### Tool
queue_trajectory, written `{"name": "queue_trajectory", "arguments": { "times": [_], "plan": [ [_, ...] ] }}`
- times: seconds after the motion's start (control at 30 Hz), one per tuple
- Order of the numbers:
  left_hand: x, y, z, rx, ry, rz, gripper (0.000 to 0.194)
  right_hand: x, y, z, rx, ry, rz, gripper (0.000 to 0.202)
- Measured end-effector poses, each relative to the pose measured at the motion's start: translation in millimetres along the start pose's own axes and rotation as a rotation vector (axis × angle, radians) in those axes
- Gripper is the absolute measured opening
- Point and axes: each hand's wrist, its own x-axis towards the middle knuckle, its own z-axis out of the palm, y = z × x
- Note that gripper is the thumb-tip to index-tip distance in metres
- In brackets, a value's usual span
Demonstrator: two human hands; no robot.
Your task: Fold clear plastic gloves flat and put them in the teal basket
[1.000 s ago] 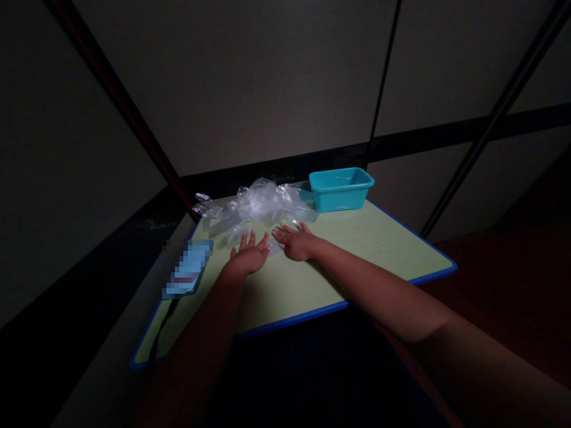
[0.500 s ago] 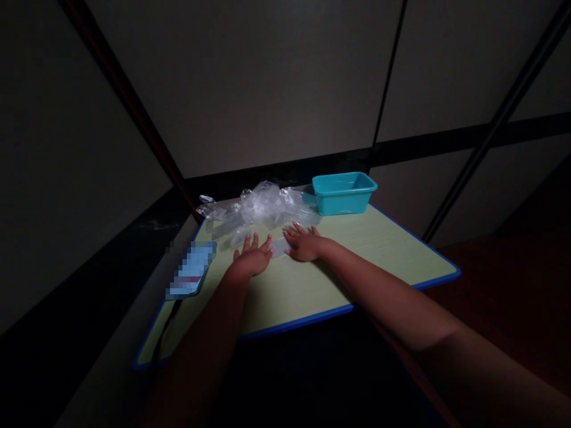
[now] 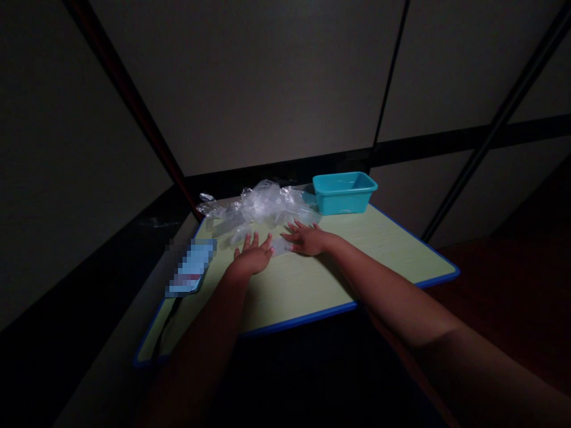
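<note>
A small flat piece of clear plastic, apparently a bag, lies on the pale yellow-green table between my hands. My left hand rests at its left end with fingers spread and the thumb touching it. At the right end is my right hand, palm down, fingers stretched out, its thumb side on the plastic. Just beyond my fingers sits a loose heap of crumpled clear plastic bags.
A turquoise plastic basket stands at the table's back right. Near the left edge lies a phone-like flat object, blurred out, with a dark strap below it. Dark panelled walls rise behind the table.
My right hand has slid slightly to the right and away from my left hand, showing more of the flat plastic. My left hand is nearly still.
</note>
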Motion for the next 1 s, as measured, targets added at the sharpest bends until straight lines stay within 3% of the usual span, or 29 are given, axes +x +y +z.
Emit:
{"name": "queue_trajectory", "arguments": {
  "times": [0.4,0.53,0.67,0.87,1.0],
  "plan": [
    [1.7,-1.1,2.4,-0.001,0.008,-0.001,0.055,2.4,1.6,2.4,0.027,0.025,0.015,0.060],
    [1.5,0.1,1.7,0.022,0.127,0.025,0.055,4.1,2.8,4.3,0.046,0.030,0.012,0.060],
    [-4.8,6.4,-2.9,-0.010,0.252,0.144,0.050,5.1,2.8,5.3,0.047,0.038,0.004,0.061],
    [-16.5,24.6,-0.5,-0.002,0.171,0.328,0.059,4.4,0.8,4.0,0.036,0.021,-0.009,0.056],
    [-17.5,31.0,6.1,0.032,0.135,0.341,0.063,5.3,0.8,3.8,0.041,0.001,-0.007,0.056]
  ]
}}
